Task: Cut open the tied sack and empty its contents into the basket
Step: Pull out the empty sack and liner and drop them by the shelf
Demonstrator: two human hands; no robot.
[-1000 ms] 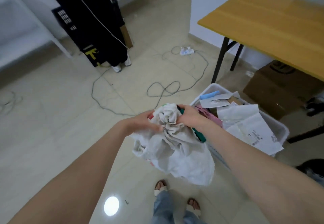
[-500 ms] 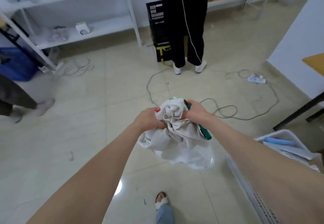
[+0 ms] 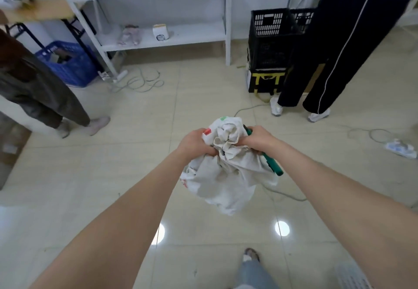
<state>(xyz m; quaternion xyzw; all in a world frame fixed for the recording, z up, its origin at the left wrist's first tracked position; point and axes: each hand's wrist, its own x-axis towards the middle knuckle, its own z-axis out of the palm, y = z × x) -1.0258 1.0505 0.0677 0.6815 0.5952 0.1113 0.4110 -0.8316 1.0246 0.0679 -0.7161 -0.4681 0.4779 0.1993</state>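
Right, we are holding the crumpled off-white cloth sack [image 3: 226,175] up in the air over the glossy beige tiled floor [image 3: 135,175], both hands bunched at its gathered neck. Our left hand [image 3: 194,144] is gripping the left side of that bunch, fingers curled into the cloth. Our right hand [image 3: 257,139] is clutching the right side and, in the same fist, the green-handled cutting tool [image 3: 272,164], whose handle is poking out below the palm. The blade end is hiding in the folds, so we cannot tell whether the tie is cut through. The sack body is hanging limp beneath the hands, touching nothing. The pale slatted basket [image 3: 352,275] is only peeking in at the bottom right corner, well apart from the sack. So, as we are judging it, position comes first: we should be swinging the neck over that basket before anything opens. Then we are wanting the left fingers pulled back from the blade's path, the cloth stretched taut between the hands, and the cut going away from us.
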